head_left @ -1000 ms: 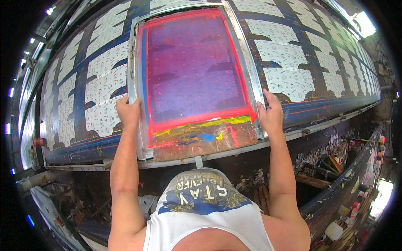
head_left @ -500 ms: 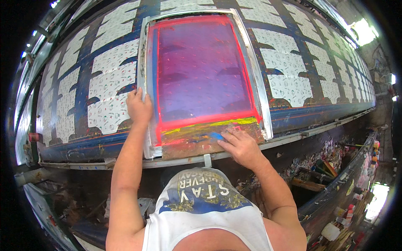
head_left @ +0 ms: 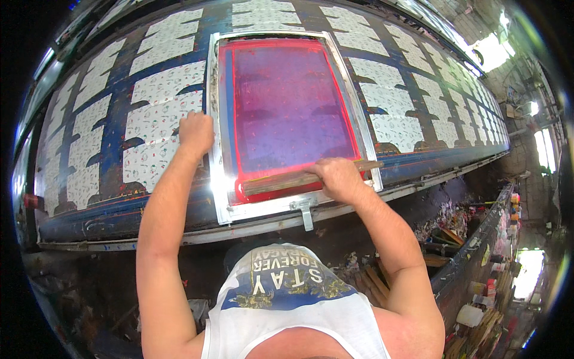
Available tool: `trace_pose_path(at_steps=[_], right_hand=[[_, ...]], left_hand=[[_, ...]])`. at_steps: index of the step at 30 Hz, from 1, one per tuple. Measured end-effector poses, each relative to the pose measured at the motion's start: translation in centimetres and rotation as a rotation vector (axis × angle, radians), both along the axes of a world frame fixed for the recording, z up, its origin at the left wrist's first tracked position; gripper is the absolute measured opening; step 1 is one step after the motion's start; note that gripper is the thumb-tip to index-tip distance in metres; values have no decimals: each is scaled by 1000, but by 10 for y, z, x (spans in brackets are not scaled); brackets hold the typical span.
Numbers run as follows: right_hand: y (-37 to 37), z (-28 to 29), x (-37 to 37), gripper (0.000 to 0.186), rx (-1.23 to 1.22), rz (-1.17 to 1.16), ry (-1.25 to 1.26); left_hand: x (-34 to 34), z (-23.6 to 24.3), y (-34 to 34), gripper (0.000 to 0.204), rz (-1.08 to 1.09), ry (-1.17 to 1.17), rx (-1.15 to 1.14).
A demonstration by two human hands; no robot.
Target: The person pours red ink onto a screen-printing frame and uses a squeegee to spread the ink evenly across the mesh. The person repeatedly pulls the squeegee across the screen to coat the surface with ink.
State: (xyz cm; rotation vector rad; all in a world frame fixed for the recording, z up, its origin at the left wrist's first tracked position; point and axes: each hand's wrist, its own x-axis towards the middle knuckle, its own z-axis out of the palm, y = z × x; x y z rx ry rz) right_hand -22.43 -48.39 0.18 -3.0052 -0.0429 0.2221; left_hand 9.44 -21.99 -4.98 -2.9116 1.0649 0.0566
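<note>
My left hand (head_left: pixel 196 133) has curled fingers right beside the left rail of the aluminium screen frame (head_left: pixel 214 122); what they hold, if anything, is hidden. The frame carries a purple mesh (head_left: pixel 290 102) with a red border and lies on the long printing table (head_left: pixel 281 19). My right hand (head_left: pixel 338 179) grips a stained wooden squeegee (head_left: pixel 275 178), which lies level across the lower end of the mesh. A metal bracket (head_left: pixel 305 212) shows at the frame's near edge.
White printed fabric panels (head_left: pixel 152 155) lie in rows on both sides of the frame. A dark trough (head_left: pixel 472 239) with scraps and sticks runs along the lower right, with bottles and containers (head_left: pixel 469 314) beside it. A metal rail (head_left: pixel 119 244) borders the table's near side.
The squeegee board has moved from lying flat over the frame's near end, uncovering it, to a narrow edge-up position. My right hand came inward from the right rail onto it.
</note>
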Motion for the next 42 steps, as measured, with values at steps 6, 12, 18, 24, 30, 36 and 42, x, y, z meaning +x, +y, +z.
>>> trace_pose_path(at_steps=[6,12,18,24,30,36,42], right_hand=[[12,10,-20,45,26,-33,-40],[28,-18,-34,50,78,-56,-260],[13,-46,-1,47,47,-20,-427],[-53,-56,114,41,-2,1,-450],[-125,-62,250,42,-74,-12,-395],[-182,-63,373,29,-157,8,-432],[-213,-43,447,37,-170,-42,-265]], left_hand=[[29,33,-29,79,-90,75,222],[43,35,-38,81,-66,198,295],[50,25,-44,88,-82,164,380],[48,24,-46,98,-74,153,393],[48,19,-39,108,-22,213,293],[43,20,-40,100,12,194,287],[40,20,-47,117,73,213,328]])
